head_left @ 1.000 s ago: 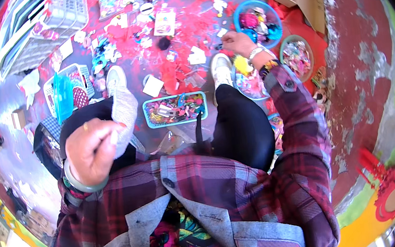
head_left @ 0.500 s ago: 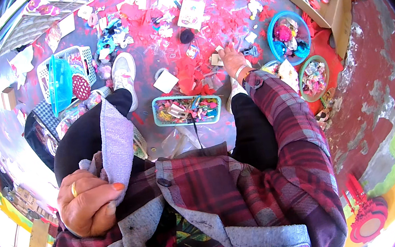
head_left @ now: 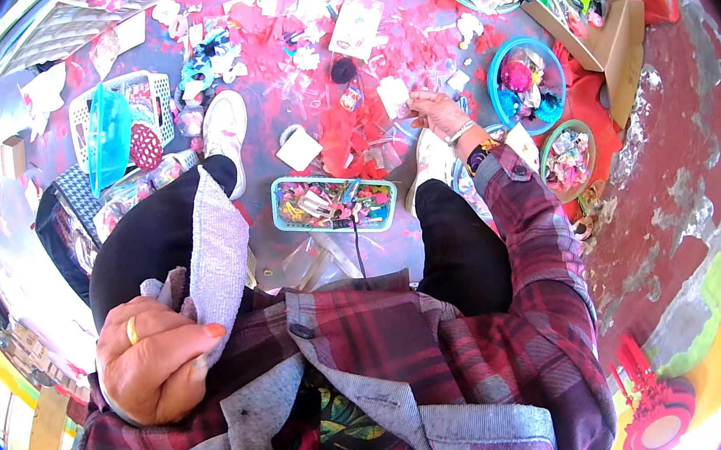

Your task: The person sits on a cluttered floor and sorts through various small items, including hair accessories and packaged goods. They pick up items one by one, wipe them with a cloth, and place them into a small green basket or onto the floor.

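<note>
Left hand [head_left: 156, 358] close in at the lap, fingers curled shut on one end of a grey cloth [head_left: 218, 251]; the cloth drapes up over the left thigh, free end near the knee. Between the two legs on the floor [head_left: 648, 217] sits a teal tray [head_left: 335, 203] of small mixed bits, touching neither shoe. Further out, right hand [head_left: 435, 112] reaches past the right shoe [head_left: 430, 162] down to the litter of red scraps; fingers bent and pinched together over a small pale piece [head_left: 412, 109], too small to say whether it is lifted or merely touched. A white card [head_left: 393, 95] lies just beside the fingertips. Judgement: the pick is best made with thumb and forefinger only, pressing low against the floor so the piece separates from neighbouring scraps; left hand should keep the cloth clamped so it does not slide off the thigh. Beyond: blue bowl [head_left: 528, 83] and green bowl [head_left: 568, 159] of trinkets to the right, a white basket [head_left: 119, 124] far left.
</note>
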Tool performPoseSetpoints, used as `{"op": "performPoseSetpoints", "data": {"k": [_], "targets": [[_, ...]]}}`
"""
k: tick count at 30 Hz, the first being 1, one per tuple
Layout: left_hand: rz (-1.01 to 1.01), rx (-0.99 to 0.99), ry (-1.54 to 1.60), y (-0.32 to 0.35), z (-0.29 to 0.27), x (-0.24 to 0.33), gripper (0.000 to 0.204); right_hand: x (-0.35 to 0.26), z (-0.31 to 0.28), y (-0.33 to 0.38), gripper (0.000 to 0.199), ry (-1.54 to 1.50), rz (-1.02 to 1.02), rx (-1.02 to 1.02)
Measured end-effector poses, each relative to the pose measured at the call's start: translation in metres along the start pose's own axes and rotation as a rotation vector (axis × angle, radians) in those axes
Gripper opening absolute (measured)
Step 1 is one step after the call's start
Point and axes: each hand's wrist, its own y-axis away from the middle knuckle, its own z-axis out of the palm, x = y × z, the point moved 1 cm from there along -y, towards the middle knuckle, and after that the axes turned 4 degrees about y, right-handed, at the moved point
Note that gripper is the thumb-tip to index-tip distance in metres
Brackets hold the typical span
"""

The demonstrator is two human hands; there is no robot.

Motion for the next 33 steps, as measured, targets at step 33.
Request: {"op": "performPoseSetpoints", "data": {"k": [33], "targets": [[-0.011,-0.02,0.074,0.012,-0.005,-0.004,0.02,0.007,0.011,-0.016,0.025,0.196,-0.045,-0.169]]}}
